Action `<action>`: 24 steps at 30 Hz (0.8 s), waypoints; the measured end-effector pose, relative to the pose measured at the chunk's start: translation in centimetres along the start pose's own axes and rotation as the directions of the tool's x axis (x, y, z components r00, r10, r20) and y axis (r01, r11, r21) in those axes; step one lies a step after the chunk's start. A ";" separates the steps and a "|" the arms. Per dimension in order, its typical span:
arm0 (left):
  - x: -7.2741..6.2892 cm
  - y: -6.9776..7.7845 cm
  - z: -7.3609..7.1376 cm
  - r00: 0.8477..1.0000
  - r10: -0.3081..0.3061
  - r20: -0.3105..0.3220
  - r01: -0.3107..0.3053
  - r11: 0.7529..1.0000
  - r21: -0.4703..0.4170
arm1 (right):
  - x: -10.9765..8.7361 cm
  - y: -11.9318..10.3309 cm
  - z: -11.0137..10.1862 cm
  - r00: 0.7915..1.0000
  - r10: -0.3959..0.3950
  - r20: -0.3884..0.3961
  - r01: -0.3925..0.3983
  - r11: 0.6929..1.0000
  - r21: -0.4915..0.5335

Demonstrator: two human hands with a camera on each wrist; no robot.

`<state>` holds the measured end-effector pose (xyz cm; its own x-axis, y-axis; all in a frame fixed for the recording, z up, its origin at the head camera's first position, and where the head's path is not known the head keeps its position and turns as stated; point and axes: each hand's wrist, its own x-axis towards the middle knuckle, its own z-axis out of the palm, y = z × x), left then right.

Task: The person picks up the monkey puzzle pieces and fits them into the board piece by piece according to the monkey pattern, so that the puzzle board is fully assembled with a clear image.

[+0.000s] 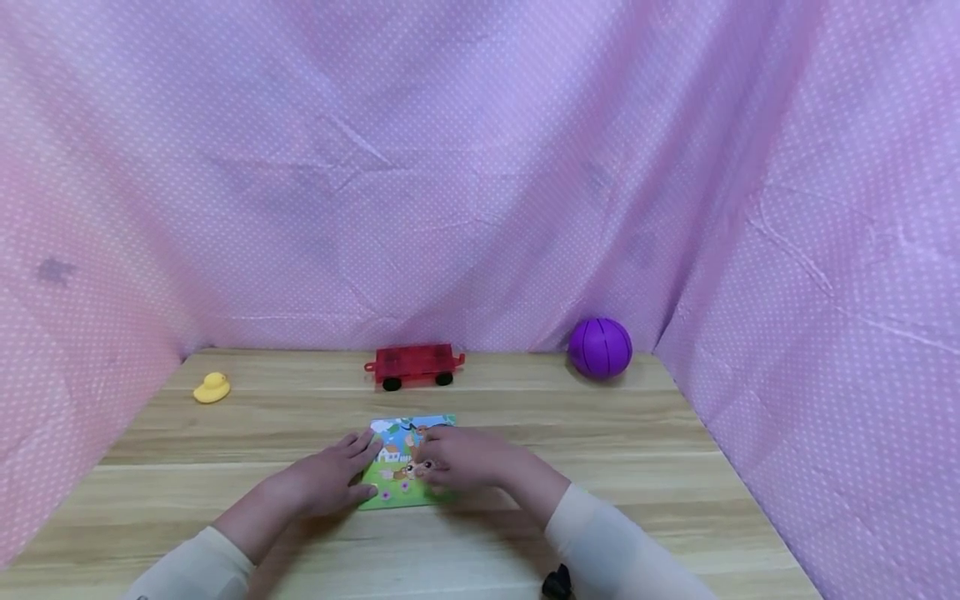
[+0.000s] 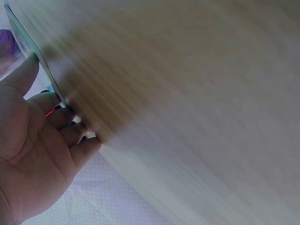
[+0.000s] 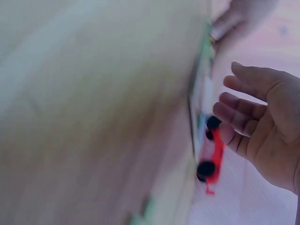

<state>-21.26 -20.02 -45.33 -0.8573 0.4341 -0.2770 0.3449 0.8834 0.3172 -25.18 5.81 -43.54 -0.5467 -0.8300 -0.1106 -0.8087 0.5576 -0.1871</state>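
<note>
The left hand (image 1: 330,481) has its grip spread, thumb apart from the fingers, touching the left side of a cartoon picture board (image 1: 399,486) without clasping it. The right hand (image 1: 467,458) hangs over the board's right half, its grip loosely curved (the right wrist view shows a gap between these fingers and the board, and nothing held in them). The board lies flat on the wooden worktop (image 1: 637,467), between the two hands: under the right one, just beside the left palm. Its picture shows a house, pink flowers and a brown animal's face, partly covered by the right fingers. Beyond the board stands a red toy trailer (image 1: 415,362) on black wheels. A yellow rubber duck (image 1: 213,388) sits well off to the left, and a purple toy basketball (image 1: 600,348) to the right, near the pink dotted cloth (image 1: 480,183).
</note>
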 end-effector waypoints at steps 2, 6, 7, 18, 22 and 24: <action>0.0 0.0 0.0 1.000 -0.010 0.011 0.010 1.000 0.002 | -1.2 1.0 -0.6 0.999 0.042 -0.014 -0.042 0.999 0.009; 0.0 0.0 0.0 0.999 -0.032 0.024 0.032 0.999 0.011 | -3.8 2.8 -1.7 0.991 0.129 -0.035 -0.128 0.992 0.021; -0.1 0.1 -0.1 0.999 -0.034 0.026 0.033 0.999 0.010 | -4.5 3.2 -1.9 0.988 0.152 -0.035 -0.151 0.988 0.032; -0.4 0.5 -0.3 1.000 -0.021 0.016 0.021 1.000 -0.001 | -9.8 4.4 -1.5 0.933 0.351 0.081 -0.359 0.925 0.127; -0.2 0.5 -0.3 1.000 -0.015 0.014 0.015 1.000 0.004 | -10.8 4.3 -1.1 0.878 0.439 0.191 -0.467 0.872 0.146; -0.2 0.5 -0.2 1.000 -0.013 0.015 0.013 1.000 0.008 | -11.2 4.1 -1.0 0.848 0.477 0.231 -0.516 0.844 0.148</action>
<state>-21.05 -19.73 -44.94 -0.8561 0.4249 -0.2943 0.3365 0.8903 0.3066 -22.60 17.36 -42.15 -0.7993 -0.4404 -0.4089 -0.3685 0.8967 -0.2453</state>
